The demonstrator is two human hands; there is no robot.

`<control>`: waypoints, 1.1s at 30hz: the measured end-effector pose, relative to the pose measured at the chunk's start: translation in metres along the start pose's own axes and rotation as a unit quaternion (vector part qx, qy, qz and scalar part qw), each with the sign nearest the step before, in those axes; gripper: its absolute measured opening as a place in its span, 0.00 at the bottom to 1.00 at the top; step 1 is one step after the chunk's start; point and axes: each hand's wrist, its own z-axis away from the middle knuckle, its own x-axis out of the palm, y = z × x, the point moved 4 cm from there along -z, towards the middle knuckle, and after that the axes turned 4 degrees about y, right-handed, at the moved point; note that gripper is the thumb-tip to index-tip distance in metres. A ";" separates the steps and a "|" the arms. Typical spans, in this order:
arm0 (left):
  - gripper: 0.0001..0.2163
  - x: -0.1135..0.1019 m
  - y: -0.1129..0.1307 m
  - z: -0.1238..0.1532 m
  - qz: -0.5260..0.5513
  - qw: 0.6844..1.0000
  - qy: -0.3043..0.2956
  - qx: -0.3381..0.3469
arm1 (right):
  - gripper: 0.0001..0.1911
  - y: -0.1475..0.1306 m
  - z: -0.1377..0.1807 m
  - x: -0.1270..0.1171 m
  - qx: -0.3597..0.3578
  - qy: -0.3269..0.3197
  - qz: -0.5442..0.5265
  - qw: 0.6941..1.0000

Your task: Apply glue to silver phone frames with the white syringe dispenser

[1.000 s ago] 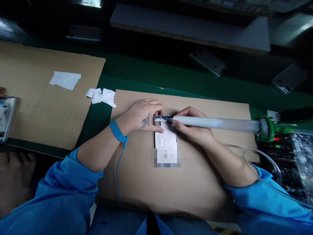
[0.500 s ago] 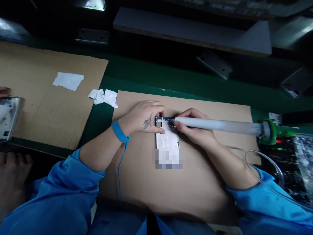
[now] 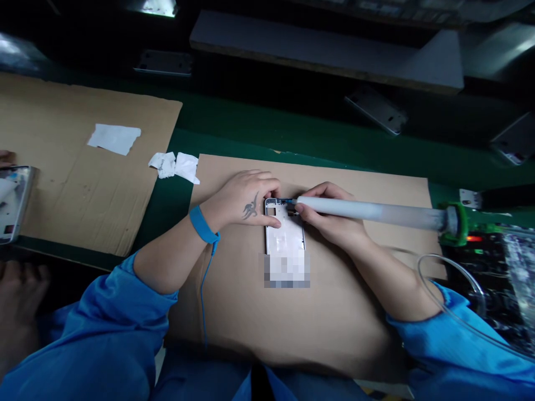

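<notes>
A silvery phone frame (image 3: 286,238) lies flat on a sheet of cardboard (image 3: 242,328), its lower end blurred out. My left hand (image 3: 248,201) grips its upper left edge, the thumb resting on the face and the fingers curled at the far side. In my right hand (image 3: 332,214) is a white dispensing syringe (image 3: 368,210), tilted almost flat, with its tip at the frame's top edge. A green cap (image 3: 455,224) and a clear tube (image 3: 426,262) are at the syringe's rear. Whether the tip touches the frame I cannot tell.
More phone frames (image 3: 378,111) lie on the green bench (image 3: 251,125) towards the back, below a grey shelf (image 3: 326,50). Paper scraps (image 3: 187,167) sit left of my cardboard. At far left, another person's hand (image 3: 7,158) is by a similar frame (image 3: 19,203).
The syringe tip has shifted very slightly left and up along the frame's top edge. My left hand keeps its hold; the whole view has moved a little.
</notes>
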 end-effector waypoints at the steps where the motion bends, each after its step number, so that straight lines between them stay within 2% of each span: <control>1: 0.27 0.000 0.000 0.000 0.000 1.000 -0.001 0.000 | 0.18 0.000 0.000 0.000 0.002 -0.001 -0.001 1.000; 8: 0.26 -0.001 0.002 0.000 0.000 1.000 -0.004 -0.006 | 0.20 0.001 0.001 0.000 -0.007 -0.005 0.006 1.000; 18: 0.25 -0.003 0.004 0.000 -0.005 1.000 -0.006 -0.007 | 0.18 0.000 0.000 0.003 -0.013 -0.011 -0.009 1.000; 33: 0.26 -0.003 0.002 0.000 -0.006 1.000 -0.002 -0.006 | 0.17 0.000 0.001 0.000 -0.001 0.007 -0.002 1.000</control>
